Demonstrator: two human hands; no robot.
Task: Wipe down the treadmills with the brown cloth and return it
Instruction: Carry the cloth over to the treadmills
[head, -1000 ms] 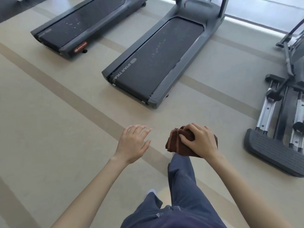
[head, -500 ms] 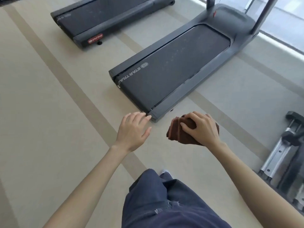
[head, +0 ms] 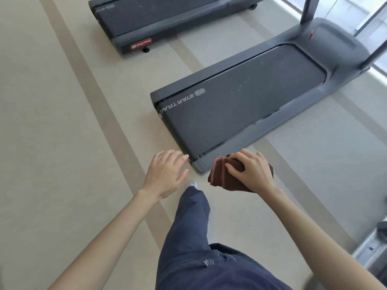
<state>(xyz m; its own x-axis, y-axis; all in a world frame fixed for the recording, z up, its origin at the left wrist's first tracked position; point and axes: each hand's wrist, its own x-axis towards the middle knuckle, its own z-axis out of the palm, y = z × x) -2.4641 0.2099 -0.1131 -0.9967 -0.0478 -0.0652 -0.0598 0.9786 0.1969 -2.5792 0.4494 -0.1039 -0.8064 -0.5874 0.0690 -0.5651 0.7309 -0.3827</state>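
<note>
Closing in on the near treadmill (head: 240, 105). A second ago its back end sat well ahead of me at 12. Now the rear corner (head: 201, 164) shows right between my hands, so I'm basically in wiping range, though no wiping has started.

The grip hasn't changed. My right hand (head: 253, 172) is clamped over the folded cloth (head: 222, 178), held in the air at 1 o'clock, just off that corner and not touching it as far as I can tell. My left hand (head: 165, 174) is loose, fingers spread, holding nothing, at 11.

Room-wise, the side rail (head: 261, 126) runs away toward 1, ending at the uprights (head: 307, 9) by the window. There's wide open floor (head: 62, 122) from 9 to 11, and the far treadmill (head: 167, 17) sits well apart up at 12. There's a clear strip of floor on the right side too. The other machine (head: 374, 243) has slid nearly out of view at 4, so less to bump there. The main thing is not to clip the corner with my shoe (head: 193, 184), which is near it.
</note>
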